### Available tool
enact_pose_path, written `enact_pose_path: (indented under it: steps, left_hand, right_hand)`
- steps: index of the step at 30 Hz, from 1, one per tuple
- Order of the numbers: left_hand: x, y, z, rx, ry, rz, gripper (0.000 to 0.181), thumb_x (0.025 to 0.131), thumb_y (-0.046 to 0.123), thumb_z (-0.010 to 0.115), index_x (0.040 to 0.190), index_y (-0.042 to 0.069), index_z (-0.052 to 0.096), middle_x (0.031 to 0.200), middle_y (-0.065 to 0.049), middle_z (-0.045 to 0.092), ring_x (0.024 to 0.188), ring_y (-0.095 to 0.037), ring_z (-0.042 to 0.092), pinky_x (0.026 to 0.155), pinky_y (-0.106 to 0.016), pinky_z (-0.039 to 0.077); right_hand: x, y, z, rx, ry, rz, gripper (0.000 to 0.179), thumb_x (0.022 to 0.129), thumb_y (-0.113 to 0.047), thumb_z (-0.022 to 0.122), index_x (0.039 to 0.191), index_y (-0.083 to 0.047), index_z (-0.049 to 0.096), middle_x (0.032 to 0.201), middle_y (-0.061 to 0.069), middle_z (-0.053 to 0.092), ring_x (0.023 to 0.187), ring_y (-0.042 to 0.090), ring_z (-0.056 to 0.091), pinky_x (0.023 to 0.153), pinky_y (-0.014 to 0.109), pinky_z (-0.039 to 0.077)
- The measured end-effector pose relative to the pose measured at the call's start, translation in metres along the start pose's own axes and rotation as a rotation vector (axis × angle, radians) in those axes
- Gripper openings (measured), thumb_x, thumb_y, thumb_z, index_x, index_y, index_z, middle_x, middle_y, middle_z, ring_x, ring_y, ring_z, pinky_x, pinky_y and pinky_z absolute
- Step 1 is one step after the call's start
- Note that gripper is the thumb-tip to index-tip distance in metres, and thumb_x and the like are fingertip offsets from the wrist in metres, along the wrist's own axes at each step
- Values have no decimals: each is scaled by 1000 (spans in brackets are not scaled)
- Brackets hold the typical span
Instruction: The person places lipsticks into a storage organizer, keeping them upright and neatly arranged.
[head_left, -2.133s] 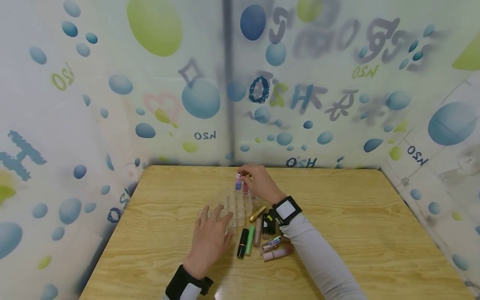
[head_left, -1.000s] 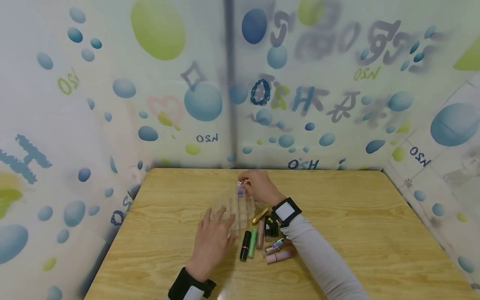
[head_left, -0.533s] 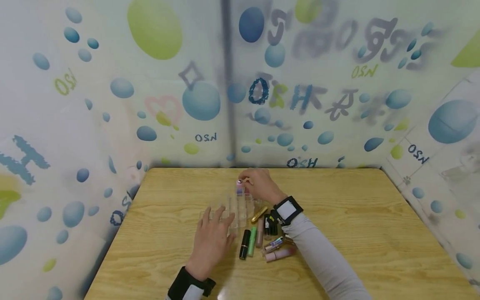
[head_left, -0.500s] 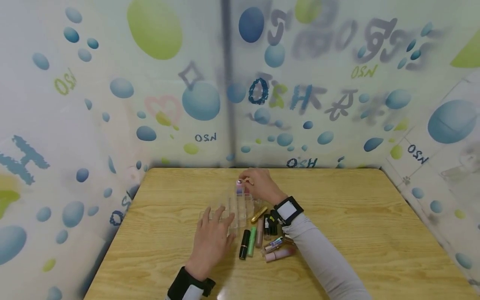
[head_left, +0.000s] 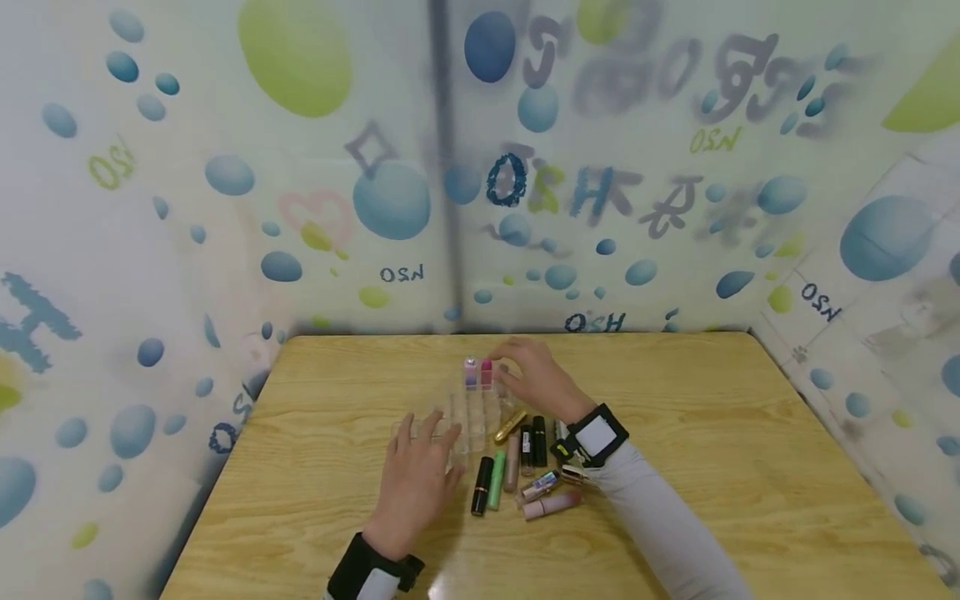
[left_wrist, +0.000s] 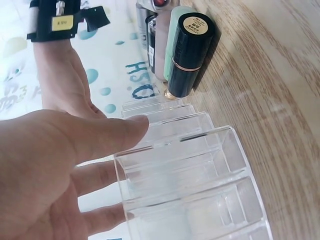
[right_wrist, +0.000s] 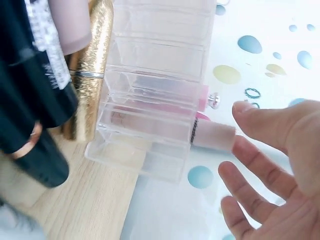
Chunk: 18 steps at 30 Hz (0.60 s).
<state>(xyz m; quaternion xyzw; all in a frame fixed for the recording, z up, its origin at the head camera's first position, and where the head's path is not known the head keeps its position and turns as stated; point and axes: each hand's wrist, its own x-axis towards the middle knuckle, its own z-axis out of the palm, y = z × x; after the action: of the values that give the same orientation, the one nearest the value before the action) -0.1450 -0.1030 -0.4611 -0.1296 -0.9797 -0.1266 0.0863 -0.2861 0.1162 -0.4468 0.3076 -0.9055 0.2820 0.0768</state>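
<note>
A clear stepped lipstick organizer stands on the table. My left hand rests on its left side with straight fingers, the thumb lying over a rim in the left wrist view. At the back row, my right hand hovers with loosely spread fingers. In the right wrist view its index fingertip is right at the cap of a pale pink lipstick tube standing in a compartment. Beside that tube are a pink one with a crystal knob and a magenta-topped lipstick.
Several lipstick tubes lie to the right of the organizer: a gold one, a black one, a green one and a light pink one. Several more lie near the right wrist. A patterned wall rises behind the table.
My right hand has drawn away to the right from the back row and its fingers have spread, uncovering the magenta-topped lipstick. The left hand stays at the organizer.
</note>
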Motion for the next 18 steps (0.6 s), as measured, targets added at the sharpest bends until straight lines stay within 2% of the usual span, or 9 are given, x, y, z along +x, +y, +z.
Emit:
enact_pose_path:
  steps: [4,8,18]
  left_hand:
    - [-1,-1,-1,-34,9,1,51,85,31,82,131,11,72,147,-22,56,137,-55,45,106,-70,42]
    - [-1,-1,-3,-51,46,13,49,86,30,82,129,8,71,144,-23,58,135,-55,47,105,-69,43]
    - [1,8,0,-120,158,85,51,84,27,84,130,9,69,135,-17,65,127,-49,56,93,-67,50]
  right_hand:
    - [-17,1,-9,44,36,20,30,96,-18,72,124,-7,73,124,7,70,121,28,63,106,46,50]
    - [-32,4,-17,45,62,40,32,95,-15,73,125,-6,73,123,8,70,119,28,64,104,45,51]
    - [-71,13,-28,108,16,136,30,95,-18,74,122,-5,74,116,14,73,97,25,70,80,44,59]
